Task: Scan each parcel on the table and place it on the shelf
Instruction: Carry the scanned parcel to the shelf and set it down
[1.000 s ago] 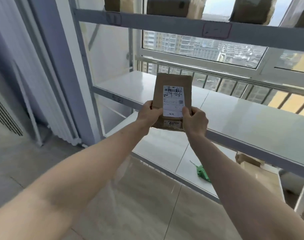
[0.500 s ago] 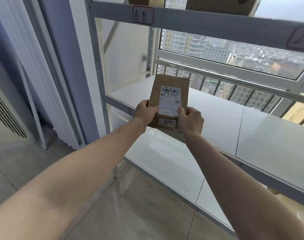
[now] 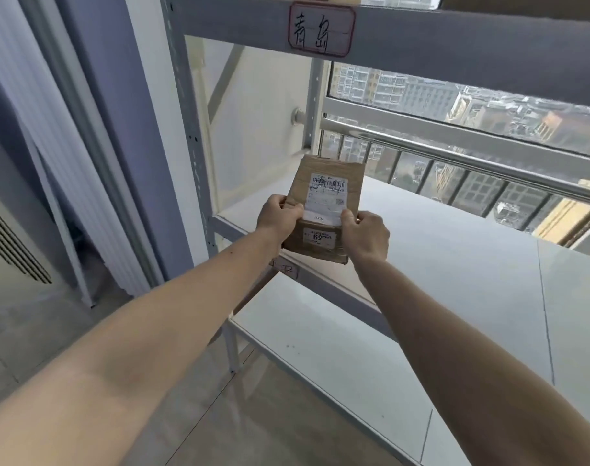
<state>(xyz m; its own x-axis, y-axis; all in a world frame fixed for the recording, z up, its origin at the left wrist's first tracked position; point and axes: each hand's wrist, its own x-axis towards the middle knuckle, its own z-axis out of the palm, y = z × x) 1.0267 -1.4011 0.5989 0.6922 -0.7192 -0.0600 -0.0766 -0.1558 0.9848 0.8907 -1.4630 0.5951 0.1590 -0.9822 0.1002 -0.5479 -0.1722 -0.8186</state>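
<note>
A grey metal shelf unit (image 3: 421, 45) fills the view, standing in front of a window (image 3: 455, 102) that looks out on city buildings behind a steel handrail (image 3: 455, 156). Its upper beam crosses the top of the frame and carries a red-bordered label (image 3: 321, 30) with handwritten characters near the beam's left end. Below it, the middle shelf board (image 3: 455, 250) runs from the left upright towards the right edge, pale and glossy, and a lower shelf board (image 3: 337, 348) sits beneath it, closer to the tiled floor (image 3: 236, 415). A smaller label (image 3: 286, 269) is stuck on the front rail of the middle shelf, just under the parcel; its writing is too small to read. Left of the unit stand a blue-grey wall column and a white ribbed panel (image 3: 34, 129).

Both bare forearms reach forward from the bottom corners. Between them is a brown cardboard parcel (image 3: 327, 210), held at the front left corner of the middle shelf, tilted with its labelled face towards the camera; its lower edge hangs over the front rail, and whether its far end touches the board cannot be told. The left hand (image 3: 277, 218) grips the parcel's left edge with the thumb on the face, and the right hand (image 3: 367, 233) clasps the right edge likewise. A white shipping label (image 3: 325, 195) with a barcode covers the upper face, and a small sticker (image 3: 319, 236) with printed digits sits below it.
</note>
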